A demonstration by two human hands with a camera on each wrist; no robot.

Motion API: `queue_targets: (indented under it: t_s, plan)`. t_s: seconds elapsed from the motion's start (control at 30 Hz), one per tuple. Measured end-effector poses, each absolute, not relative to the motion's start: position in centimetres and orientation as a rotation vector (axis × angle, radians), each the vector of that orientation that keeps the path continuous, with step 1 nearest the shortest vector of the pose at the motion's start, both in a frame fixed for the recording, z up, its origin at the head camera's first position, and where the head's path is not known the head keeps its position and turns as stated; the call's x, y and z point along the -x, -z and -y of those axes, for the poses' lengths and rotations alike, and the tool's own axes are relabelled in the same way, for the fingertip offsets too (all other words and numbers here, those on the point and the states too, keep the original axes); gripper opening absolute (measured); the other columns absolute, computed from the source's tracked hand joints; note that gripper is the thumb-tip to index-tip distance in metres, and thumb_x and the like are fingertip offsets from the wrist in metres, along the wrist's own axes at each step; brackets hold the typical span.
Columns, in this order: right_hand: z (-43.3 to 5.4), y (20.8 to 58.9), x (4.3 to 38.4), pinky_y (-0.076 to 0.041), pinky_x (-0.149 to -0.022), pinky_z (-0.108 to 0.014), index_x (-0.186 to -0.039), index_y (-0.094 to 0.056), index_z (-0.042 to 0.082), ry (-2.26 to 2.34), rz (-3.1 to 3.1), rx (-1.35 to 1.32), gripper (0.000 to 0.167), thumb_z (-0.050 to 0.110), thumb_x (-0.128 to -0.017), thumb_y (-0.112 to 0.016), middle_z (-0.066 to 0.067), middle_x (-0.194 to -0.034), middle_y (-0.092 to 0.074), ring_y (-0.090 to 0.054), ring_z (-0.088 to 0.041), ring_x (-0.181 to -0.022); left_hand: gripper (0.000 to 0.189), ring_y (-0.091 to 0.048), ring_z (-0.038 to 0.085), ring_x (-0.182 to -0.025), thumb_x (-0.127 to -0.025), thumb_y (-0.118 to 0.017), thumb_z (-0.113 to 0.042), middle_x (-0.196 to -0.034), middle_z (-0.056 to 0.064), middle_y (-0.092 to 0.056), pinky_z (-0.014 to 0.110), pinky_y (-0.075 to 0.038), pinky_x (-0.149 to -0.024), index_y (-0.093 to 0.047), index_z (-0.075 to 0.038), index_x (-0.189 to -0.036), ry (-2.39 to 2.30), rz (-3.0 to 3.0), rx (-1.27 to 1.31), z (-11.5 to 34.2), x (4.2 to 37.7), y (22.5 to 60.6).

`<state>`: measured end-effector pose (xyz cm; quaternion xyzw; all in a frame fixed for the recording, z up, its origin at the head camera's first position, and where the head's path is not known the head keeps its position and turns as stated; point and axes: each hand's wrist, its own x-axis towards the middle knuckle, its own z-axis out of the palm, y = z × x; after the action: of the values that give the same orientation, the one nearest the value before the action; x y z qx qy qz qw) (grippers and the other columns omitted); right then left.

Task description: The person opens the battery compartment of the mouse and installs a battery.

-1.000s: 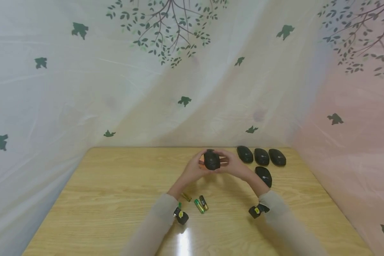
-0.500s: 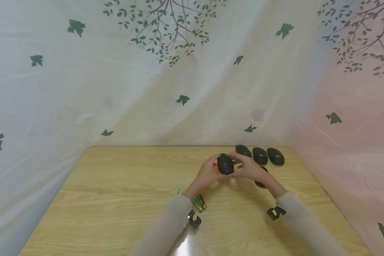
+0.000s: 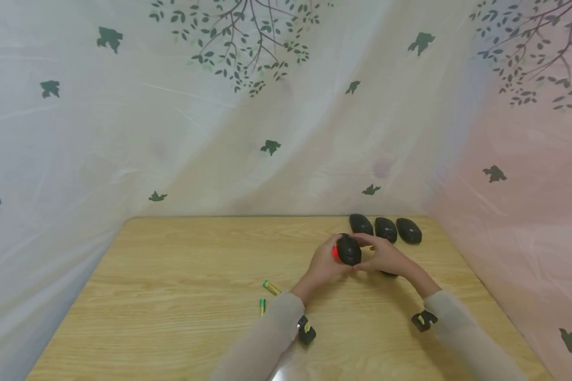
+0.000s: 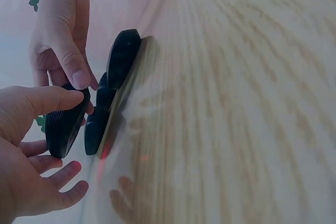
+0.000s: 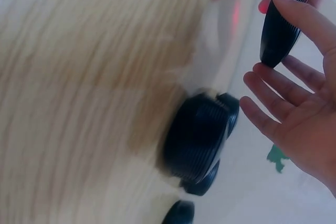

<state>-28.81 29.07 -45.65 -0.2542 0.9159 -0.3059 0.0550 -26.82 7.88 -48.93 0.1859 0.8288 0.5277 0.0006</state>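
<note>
Left hand (image 3: 328, 263) and right hand (image 3: 386, 257) are close together, and both pinch 1 black mouse (image 3: 349, 250). It is the kind of mouse that goes with a computer. The mouse is up in the air over the table (image 3: 181, 307), toward the right side. Each hand has its thumb on the mouse, and the left wrist view shows the 2 thumbs almost meeting near its top end. A red light (image 3: 335, 252) shines on the mouse's left side and makes 1 fingertip (image 4: 75, 167) of the left hand look red.

Behind the hands, 3 more black mice (image 3: 386, 229) sit in a row near the back edge of the table. Another mouse (image 3: 389, 273) peeks out by the right wrist, mostly hidden.

Near the left arm lie 2 small batteries (image 3: 271, 287) with green ends. The left sleeve (image 3: 262, 338) covers part of the nearer battery. Each wrist wears a little black camera (image 3: 307, 334), and the right sleeve (image 3: 472, 330) is pale too, like the left.

Past the table hangs a pale cloth (image 3: 195, 132) with green birds (image 3: 270, 147) and leafy branches (image 3: 252, 42) on it.
</note>
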Motion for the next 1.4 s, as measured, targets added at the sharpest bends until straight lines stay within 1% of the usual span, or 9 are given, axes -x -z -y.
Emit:
queue_targets:
  t_s: [0.1,0.3,0.47,0.57,0.7,0.83,1.03,1.2,1.4]
  plan:
    - [-29.6,46.0,28.8,-0.047,-0.102,-0.067,-0.147,-0.052,0.005,0.911,-2.793,0.768,0.087,0.032,-0.075,-0.092,-0.020,-0.136,-0.064,-0.061,-0.041,-0.124,0.081,-0.055,0.031,-0.137,-0.075,-0.089,-0.005,-0.147,0.015,-0.058,0.044,-0.044,-0.116,-0.050,-0.006,-0.146,-1.651,-2.609,-0.586,-8.4,26.8,49.4]
    - [-30.4,46.5,28.6,-0.041,-0.108,-0.068,-0.145,-0.053,0.004,0.888,-2.803,0.763,0.086,0.031,-0.074,-0.093,-0.023,-0.140,-0.061,-0.057,-0.045,-0.129,0.080,-0.057,0.030,-0.134,-0.075,-0.089,-0.003,-0.144,0.016,-0.060,0.041,-0.047,-0.114,-0.051,-0.006,-0.146,-1.632,-2.621,-0.596,-9.1,26.8,50.0]
    - [-30.7,46.3,28.5,-0.039,-0.109,-0.069,-0.144,-0.054,0.003,0.883,-2.800,0.759,0.085,0.029,-0.074,-0.093,-0.025,-0.139,-0.061,-0.055,-0.047,-0.130,0.078,-0.061,0.030,-0.128,-0.074,-0.090,-0.008,-0.138,0.014,-0.065,0.040,-0.050,-0.109,-0.053,-0.008,-0.143,-1.553,-2.695,-0.578,-9.7,26.9,50.1]
    - [-30.8,46.1,28.4,-0.040,-0.109,-0.068,-0.144,-0.054,0.002,0.868,-2.801,0.757,0.085,0.028,-0.073,-0.093,-0.025,-0.138,-0.061,-0.055,-0.047,-0.130,0.077,-0.064,0.029,-0.123,-0.073,-0.091,-0.013,-0.134,0.012,-0.067,0.040,-0.053,-0.105,-0.055,-0.010,-0.141,-1.495,-2.748,-0.558,-10.0,26.9,50.1]
    - [-31.0,46.0,28.4,-0.040,-0.109,-0.068,-0.144,-0.054,0.002,0.840,-2.796,0.736,0.086,0.027,-0.072,-0.094,-0.025,-0.136,-0.063,-0.055,-0.047,-0.130,0.076,-0.065,0.028,-0.119,-0.072,-0.091,-0.018,-0.131,0.010,-0.069,0.041,-0.052,-0.104,-0.057,-0.013,-0.140,-1.434,-2.787,-0.515,-10.4,26.7,50.1]
    - [-31.3,46.3,28.4,-0.041,-0.109,-0.067,-0.144,-0.053,0.002,0.814,-2.791,0.719,0.088,0.029,-0.071,-0.094,-0.024,-0.135,-0.063,-0.055,-0.046,-0.129,0.078,-0.062,0.029,-0.121,-0.072,-0.092,-0.023,-0.132,0.009,-0.068,0.043,-0.048,-0.107,-0.057,-0.016,-0.141,-1.355,-2.824,-0.469,-10.7,26.4,50.1]
    - [-31.4,46.6,28.4,-0.042,-0.110,-0.065,-0.143,-0.053,-0.001,0.806,-2.786,0.737,0.088,0.028,-0.071,-0.094,-0.024,-0.137,-0.063,-0.056,-0.045,-0.129,0.080,-0.052,0.030,-0.130,-0.074,-0.091,-0.028,-0.140,0.008,-0.063,0.045,-0.039,-0.113,-0.054,-0.019,-0.145,-1.313,-2.809,-0.392,-11.1,26.2,50.5]
    - [-31.4,46.8,28.5,-0.043,-0.110,-0.063,-0.144,-0.052,-0.003,0.779,-2.789,0.739,0.088,0.027,-0.072,-0.093,-0.025,-0.139,-0.061,-0.055,-0.045,-0.130,0.081,-0.046,0.033,-0.135,-0.074,-0.092,-0.028,-0.143,0.011,-0.059,0.046,-0.039,-0.112,-0.055,-0.020,-0.145,-1.336,-2.778,-0.337,-11.2,26.1,50.8]
    - [-31.4,46.9,28.5,-0.042,-0.111,-0.063,-0.145,-0.051,-0.002,0.761,-2.788,0.719,0.088,0.026,-0.072,-0.093,-0.025,-0.141,-0.060,-0.054,-0.045,-0.132,0.081,-0.042,0.034,-0.137,-0.074,-0.092,-0.028,-0.142,0.011,-0.059,0.049,-0.036,-0.113,-0.055,-0.021,-0.145,-1.333,-2.782,-0.328,-11.4,26.2,50.9]
